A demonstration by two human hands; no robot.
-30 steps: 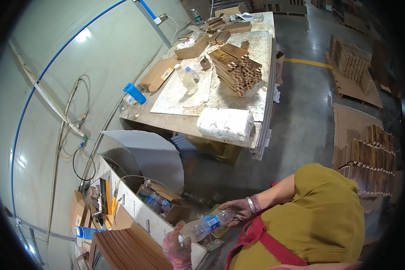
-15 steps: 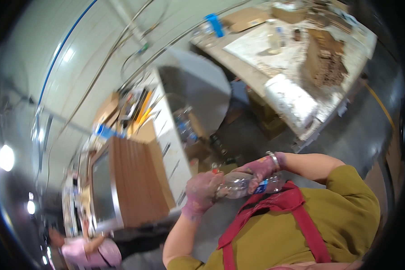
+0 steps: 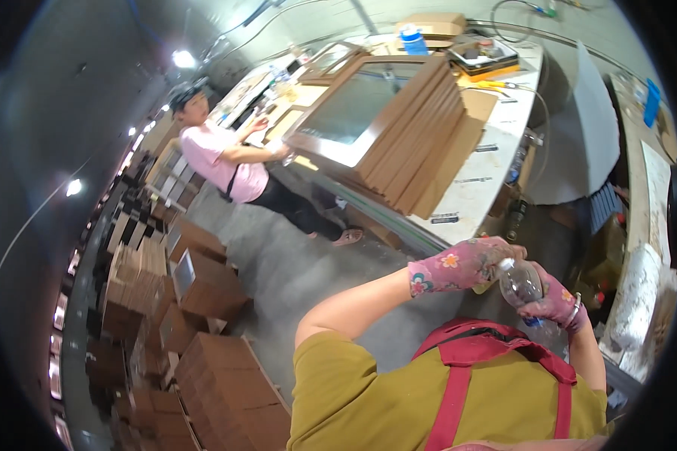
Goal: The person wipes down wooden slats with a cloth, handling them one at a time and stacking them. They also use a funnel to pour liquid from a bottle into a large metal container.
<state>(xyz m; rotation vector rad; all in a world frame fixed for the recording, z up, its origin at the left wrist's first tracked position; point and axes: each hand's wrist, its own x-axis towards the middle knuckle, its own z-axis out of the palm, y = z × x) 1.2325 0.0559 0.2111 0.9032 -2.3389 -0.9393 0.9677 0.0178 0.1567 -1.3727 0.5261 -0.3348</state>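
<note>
A clear plastic bottle [image 3: 520,284] with a blue label is tilted in front of my chest, its neck up and to the left. My right hand [image 3: 555,302], in a pink flowered glove with bare fingertips, wraps around its middle and hides part of the label. My left hand [image 3: 470,264], in a matching glove, is closed right by the bottle's neck. Its curled fingers hide what lies between them, so I cannot tell if it grips the cap.
Ahead stands a worktable [image 3: 470,197] with a stack of brown glazed frames [image 3: 417,124]. A person [image 3: 222,161] in a pink shirt stands beside it. Brown panels [image 3: 222,387] are piled at lower left. On the right, a bench [image 3: 654,180] holds a wrapped roll [image 3: 636,297].
My view has swung to the left, bringing the worktable, the person and the stacked panels into fuller view. Both hands stay at the bottle; my left hand now sits around its neck end.
</note>
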